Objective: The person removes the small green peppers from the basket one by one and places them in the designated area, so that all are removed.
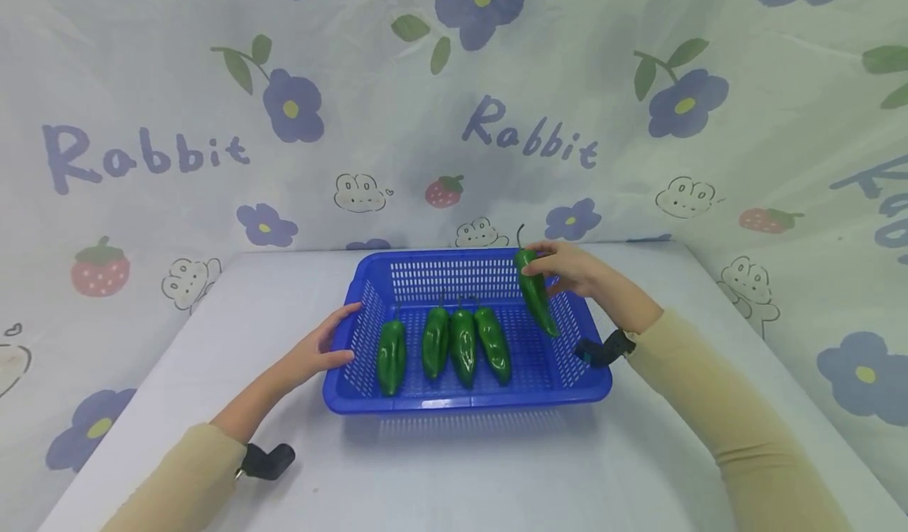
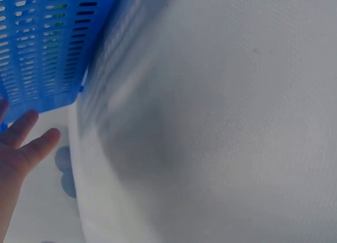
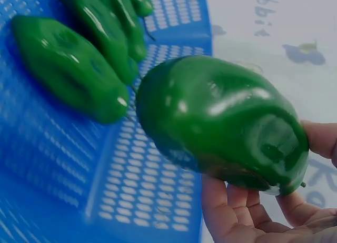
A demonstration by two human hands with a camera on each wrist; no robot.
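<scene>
Held pepper (image 1: pixel 536 295): glossy green, dented, over right end of basket (image 1: pixel 468 404)
Basket: blue, slotted, four peppers (image 1: pixel 463 348) inside
Right hand (image 1: pixel 567 268): pinching held pepper
Left hand (image 1: pixel 318 352): spread, at left rim

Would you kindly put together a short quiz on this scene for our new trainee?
1. How many green peppers lie in the blue basket, leaving out the one held up by a hand?
2. True or false: the left hand is holding a pepper.
3. Where is the held pepper, gripped by the right hand?
A) At the left end of the basket
B) At the right end of the basket
C) In front of the basket

Key:
1. Four.
2. False; it is at the basket's left side, with no pepper in it.
3. B.
</scene>
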